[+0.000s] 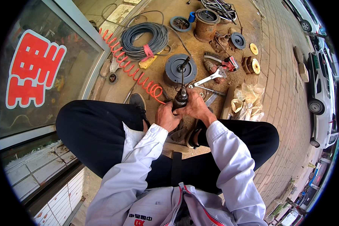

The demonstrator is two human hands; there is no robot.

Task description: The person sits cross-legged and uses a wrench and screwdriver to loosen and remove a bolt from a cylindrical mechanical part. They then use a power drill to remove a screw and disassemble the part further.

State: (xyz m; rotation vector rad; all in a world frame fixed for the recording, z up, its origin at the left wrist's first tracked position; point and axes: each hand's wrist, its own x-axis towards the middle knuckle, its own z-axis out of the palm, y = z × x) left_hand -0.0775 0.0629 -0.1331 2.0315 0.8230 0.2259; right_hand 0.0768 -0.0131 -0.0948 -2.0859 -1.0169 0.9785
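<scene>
Tan floor: bears a round dark-grey flanged drum, straight ahead.
Right hand: wrapped on a black cylindrical tool, nearer the drum.
Left hand: closed on the tool's lower left.
Tool: between the hands, long axis pointing away from the body, toward the drum.
Thin dark rod: in line beyond; join unclear.

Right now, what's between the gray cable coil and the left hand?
Nearest the coil, a yellow piece, then the orange spiral hose; head view.
</scene>
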